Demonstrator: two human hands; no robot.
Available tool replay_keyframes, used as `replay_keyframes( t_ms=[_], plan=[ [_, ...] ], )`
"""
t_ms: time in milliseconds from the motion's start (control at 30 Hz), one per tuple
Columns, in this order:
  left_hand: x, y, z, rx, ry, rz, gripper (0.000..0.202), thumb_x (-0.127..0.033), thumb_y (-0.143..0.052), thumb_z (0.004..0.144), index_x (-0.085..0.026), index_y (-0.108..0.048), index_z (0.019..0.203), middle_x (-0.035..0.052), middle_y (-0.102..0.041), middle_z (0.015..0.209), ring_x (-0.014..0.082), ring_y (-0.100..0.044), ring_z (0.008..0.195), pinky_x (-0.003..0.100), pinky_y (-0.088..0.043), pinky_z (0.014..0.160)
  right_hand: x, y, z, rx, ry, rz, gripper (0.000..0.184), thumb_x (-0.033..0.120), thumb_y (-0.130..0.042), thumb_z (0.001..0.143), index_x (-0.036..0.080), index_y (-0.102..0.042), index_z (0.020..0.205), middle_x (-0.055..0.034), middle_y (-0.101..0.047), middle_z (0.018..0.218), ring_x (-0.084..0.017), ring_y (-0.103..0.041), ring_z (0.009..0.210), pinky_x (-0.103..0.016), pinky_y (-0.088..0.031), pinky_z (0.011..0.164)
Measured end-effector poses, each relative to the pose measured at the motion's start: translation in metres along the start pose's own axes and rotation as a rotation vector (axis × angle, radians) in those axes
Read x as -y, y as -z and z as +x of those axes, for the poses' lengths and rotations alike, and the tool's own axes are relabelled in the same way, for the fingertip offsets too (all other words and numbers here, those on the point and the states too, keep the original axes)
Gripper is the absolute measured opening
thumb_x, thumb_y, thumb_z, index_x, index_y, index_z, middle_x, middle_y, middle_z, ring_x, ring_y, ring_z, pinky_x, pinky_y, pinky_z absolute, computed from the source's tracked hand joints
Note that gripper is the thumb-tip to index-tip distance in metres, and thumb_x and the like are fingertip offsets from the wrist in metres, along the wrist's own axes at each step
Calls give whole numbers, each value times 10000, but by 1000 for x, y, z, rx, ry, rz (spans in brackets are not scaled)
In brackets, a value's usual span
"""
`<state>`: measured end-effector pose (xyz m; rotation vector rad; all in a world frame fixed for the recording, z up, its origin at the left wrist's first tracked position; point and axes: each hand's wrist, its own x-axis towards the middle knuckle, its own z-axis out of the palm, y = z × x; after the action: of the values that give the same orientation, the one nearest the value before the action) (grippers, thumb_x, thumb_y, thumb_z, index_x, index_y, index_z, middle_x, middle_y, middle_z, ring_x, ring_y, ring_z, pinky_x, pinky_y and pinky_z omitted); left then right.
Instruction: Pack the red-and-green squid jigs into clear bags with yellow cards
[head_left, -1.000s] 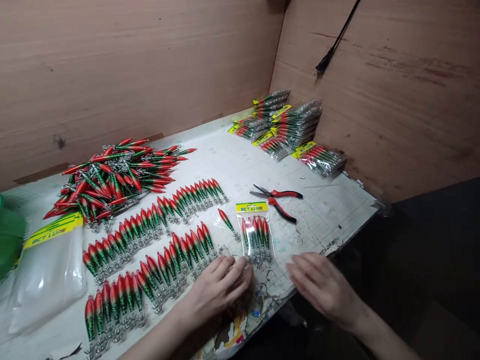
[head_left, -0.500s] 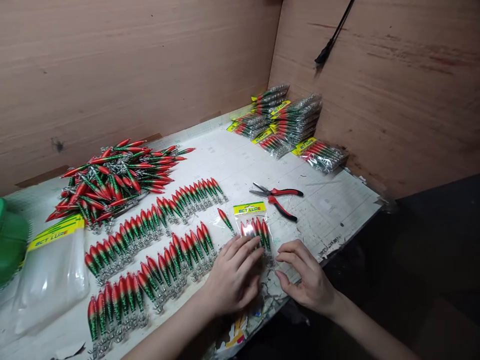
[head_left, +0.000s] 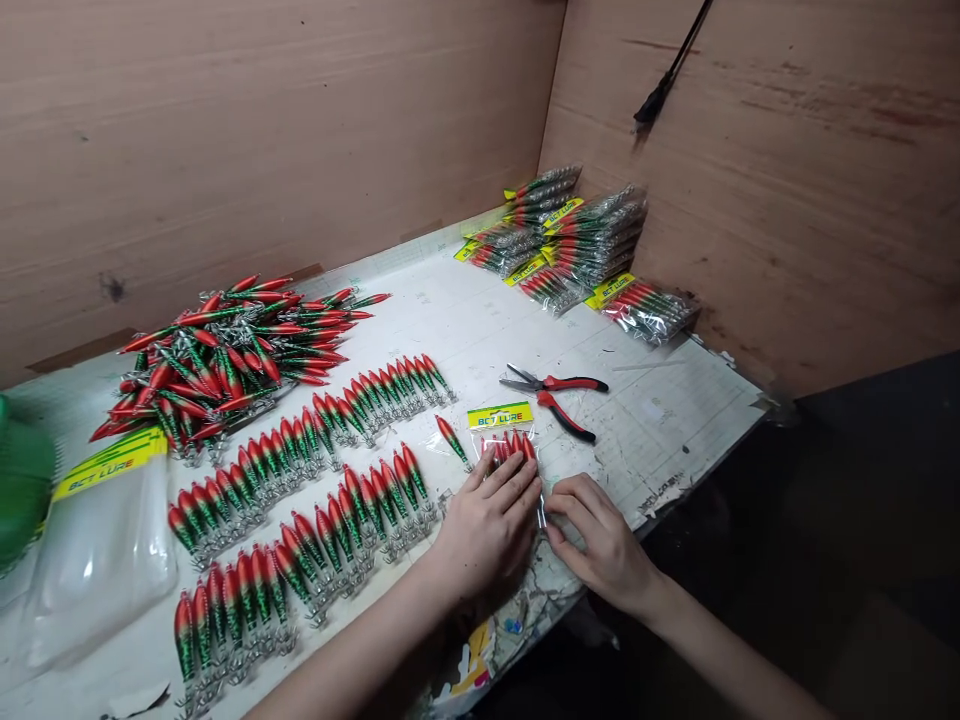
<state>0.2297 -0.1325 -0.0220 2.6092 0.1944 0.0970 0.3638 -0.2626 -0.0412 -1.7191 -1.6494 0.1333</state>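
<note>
A clear bag (head_left: pixel 504 432) with a yellow header card holds several red-and-green fishing lures and lies near the table's front edge. My left hand (head_left: pixel 491 528) lies flat on the bag's lower part, fingers spread over the lures. My right hand (head_left: pixel 600 540) touches the bag's lower right corner with curled fingertips. One loose lure (head_left: pixel 452 440) lies just left of the bag. Rows of the same lures (head_left: pixel 300 500) stretch left of my left hand.
A heap of loose lures (head_left: pixel 225 355) sits at the back left. Filled bags (head_left: pixel 577 255) are stacked at the back right corner. Red-handled pliers (head_left: pixel 559 395) lie beyond the bag. A pile of unfilled bags (head_left: pixel 101 540) lies at the left. Wooden walls enclose the table (head_left: pixel 675 420).
Both hands have moved forward from the table's front edge onto the bag. The left hand now covers its lower half and the right hand has closed in on its corner.
</note>
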Motion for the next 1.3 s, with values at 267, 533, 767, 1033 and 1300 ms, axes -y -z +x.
replay_keyframes(
  t_ms=[267,533,767,1033,1300],
  plan=[
    [14,27,-37,92,-270,85,634,-178,-460,853,-108,-291,1460,131,-342,1509,299,-196,1434,543,-151,1164,-15,28,-20,76,210,-134,172,105,-517,886,151,-584,1038,-105,-639,941,-208,-583,887,-372,-529,737],
    [10,19,-52,-133,-378,167,312,-111,-371,949,-153,-587,1171,90,-706,1138,196,-621,1070,352,-419,1007,-17,28,-8,148,529,-36,256,17,-456,898,63,-619,1090,-146,-690,1096,-239,-582,1129,-382,-545,894],
    [1,-12,-53,-575,-39,-32,130,-107,-488,888,-180,-596,887,44,-706,829,176,-580,829,329,-426,767,-8,16,-12,-15,-47,377,217,52,-530,870,219,-619,978,-62,-682,920,-190,-627,881,-345,-545,730],
    [-13,-20,-49,-555,102,-81,175,-46,-425,875,-185,-528,845,28,-656,778,170,-534,771,307,-401,711,1,13,-18,13,-157,344,184,84,-488,903,231,-589,948,-32,-626,808,-177,-570,780,-307,-493,663],
    [-30,-34,-43,-585,449,-37,147,-147,-503,901,-198,-505,763,-3,-564,671,156,-509,640,279,-381,626,17,-8,-18,-138,-370,117,121,192,-457,932,216,-513,828,-11,-551,733,-177,-519,712,-298,-420,657]
  ],
)
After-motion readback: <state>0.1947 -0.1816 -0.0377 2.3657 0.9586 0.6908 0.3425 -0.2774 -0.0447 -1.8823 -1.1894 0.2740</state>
